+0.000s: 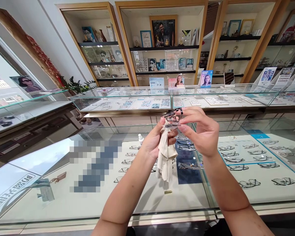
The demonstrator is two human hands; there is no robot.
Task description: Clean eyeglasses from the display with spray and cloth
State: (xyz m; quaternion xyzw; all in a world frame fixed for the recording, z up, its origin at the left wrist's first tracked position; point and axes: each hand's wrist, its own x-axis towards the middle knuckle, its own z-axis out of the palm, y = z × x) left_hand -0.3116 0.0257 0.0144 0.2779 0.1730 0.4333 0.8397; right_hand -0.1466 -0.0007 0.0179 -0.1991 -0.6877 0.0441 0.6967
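Holding glasses mid-frame, I had my left hand closed on them and cloth, my right hand pinching one end; gentle pressure seemed wisest.

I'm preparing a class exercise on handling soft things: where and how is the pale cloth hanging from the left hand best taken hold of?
Probably pinch the loose lower folds of the cloth, coming from below or from the person's right: they hang limp below the left hand, whose forearm crowds the other side, while the top is bunched near the glasses.
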